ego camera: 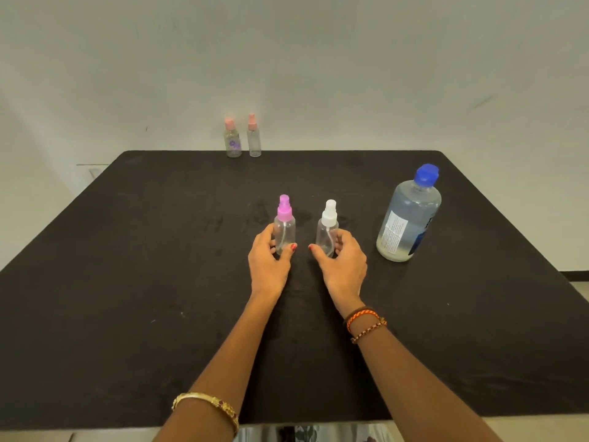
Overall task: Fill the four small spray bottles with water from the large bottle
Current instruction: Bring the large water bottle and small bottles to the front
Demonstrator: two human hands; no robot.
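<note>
Two small clear spray bottles stand upright at the middle of the black table (127, 282). My left hand (269, 263) holds the one with the purple-pink spray top (284, 223) around its base. My right hand (342, 261) holds the one with the white spray top (327, 226) the same way. Both look empty and have their tops on. Two more small bottles with pink tops stand at the table's far edge: one with a purple flower print (232, 140) and a plain slim one (254, 138). The large water bottle (409, 215) with a blue cap stands capped to the right.
A pale wall rises behind the table. Bracelets circle both of my wrists. The table's near edge runs just below my forearms, with a shiny surface under it.
</note>
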